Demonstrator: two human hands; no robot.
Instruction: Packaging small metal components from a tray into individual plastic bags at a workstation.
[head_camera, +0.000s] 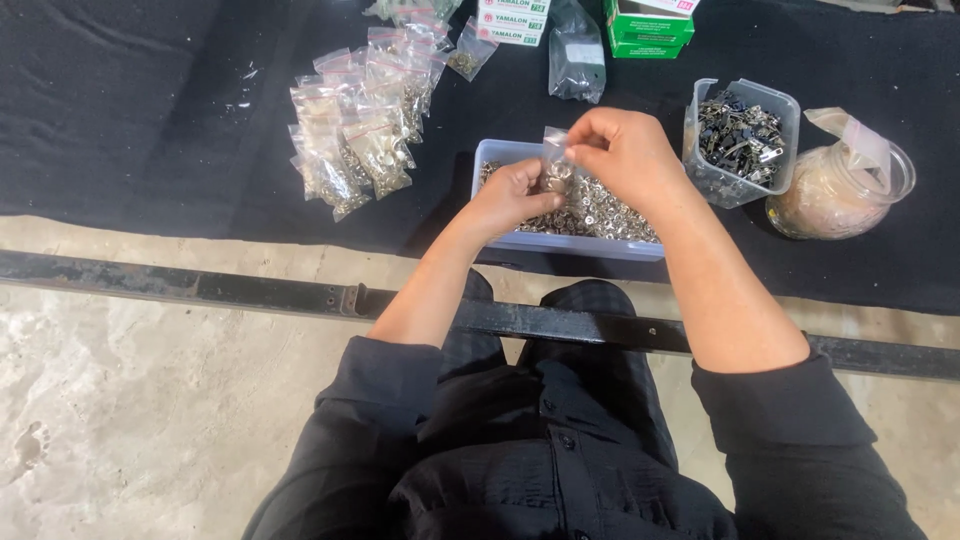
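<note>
Small clear bag (556, 160) of silvery metal pieces sits pinched between both hands above a pale blue tray (500, 155) of loose silver fittings. Left of it, filled bags (350, 130) lie in rows on the black mat (130, 110). The left hand (512, 195) grips its bottom, the right hand (625, 150) its top edge. Farther right stand a clear tub (740, 140) of dark clips and a round jar (840, 190).

A rough, pale grey concrete floor (150, 420) lies nearest the camera — mottled and evenly lit. A dark rusty metal bar (200, 288) crosses it, and beyond the bar spreads a black cloth mat (120, 110).
</note>
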